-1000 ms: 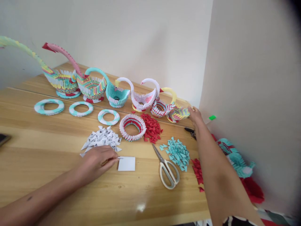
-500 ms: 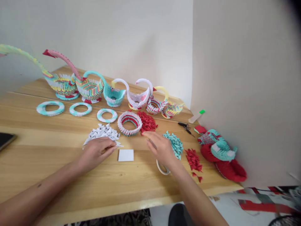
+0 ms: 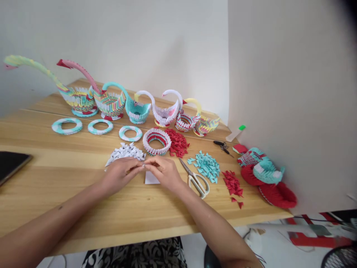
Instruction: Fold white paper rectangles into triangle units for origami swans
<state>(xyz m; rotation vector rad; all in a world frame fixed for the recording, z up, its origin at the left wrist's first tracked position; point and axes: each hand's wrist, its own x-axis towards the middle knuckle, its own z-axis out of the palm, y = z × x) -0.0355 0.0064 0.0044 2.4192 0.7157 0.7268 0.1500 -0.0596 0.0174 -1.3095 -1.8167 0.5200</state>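
My left hand [image 3: 122,173] is closed in a pinch on a small white folded paper piece [image 3: 143,165], just in front of the pile of white paper triangles [image 3: 126,151]. Against its fingertips my right hand [image 3: 165,172] is pinched too, on the same small piece, most of which the fingers hide. Under the right hand lies a white paper sheet [image 3: 151,178], partly covered. Behind the hands stands a round basket-like ring of folded paper [image 3: 157,150], white-rimmed with red and teal rows. Red paper triangles [image 3: 177,142] are heaped beside it.
Scissors [image 3: 198,182] lie right of my right hand. Beyond are teal triangles [image 3: 206,166], more red triangles [image 3: 232,183] and red-and-teal paper pieces [image 3: 264,171]. Paper swans [image 3: 110,104] line the back, with flat rings [image 3: 100,127] before them. A phone [image 3: 12,165] lies left.
My right hand has moved left from beside the red heap to meet my left hand, uncovering the scissors and teal triangles. The view has shifted slightly.
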